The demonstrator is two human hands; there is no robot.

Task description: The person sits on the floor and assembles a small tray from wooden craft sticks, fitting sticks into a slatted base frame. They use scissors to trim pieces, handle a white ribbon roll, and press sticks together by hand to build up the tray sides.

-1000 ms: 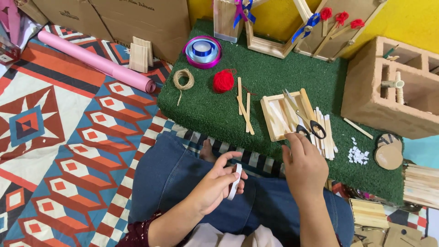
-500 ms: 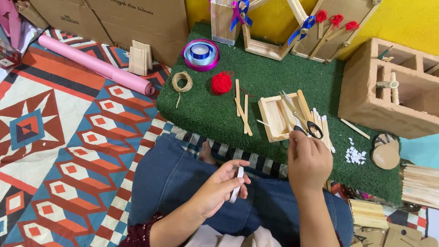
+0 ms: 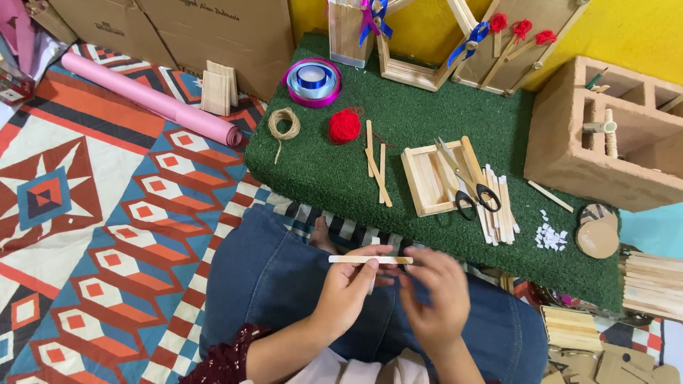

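The fingers of the left hand [image 3: 348, 288] pinch a pale wooden stick [image 3: 370, 259] level over the lap, while the right hand [image 3: 435, 299] closes its fingers on the stick's 3 o'clock end. At 1 o'clock on the green turf mat [image 3: 313, 171], a shallow stick tray [image 3: 429, 181] looks built, with scissors [image 3: 466, 181] and loose sticks [image 3: 498, 210] unused. Half a second ago the right hand was raised toward the scissors and the stick hung downward.

My hands [image 3: 398, 295] bare, no rings, no watch, no gloves. My left arm: dark maroon lace-patterned sleeve [image 3: 224, 359], openwork edge near wrist. Right forearm uncovered. My lap: blue denim skirt [image 3: 277, 284], plain weave, soft folds. Pale cream cloth [image 3: 334, 370] at bottom edge, over lap.
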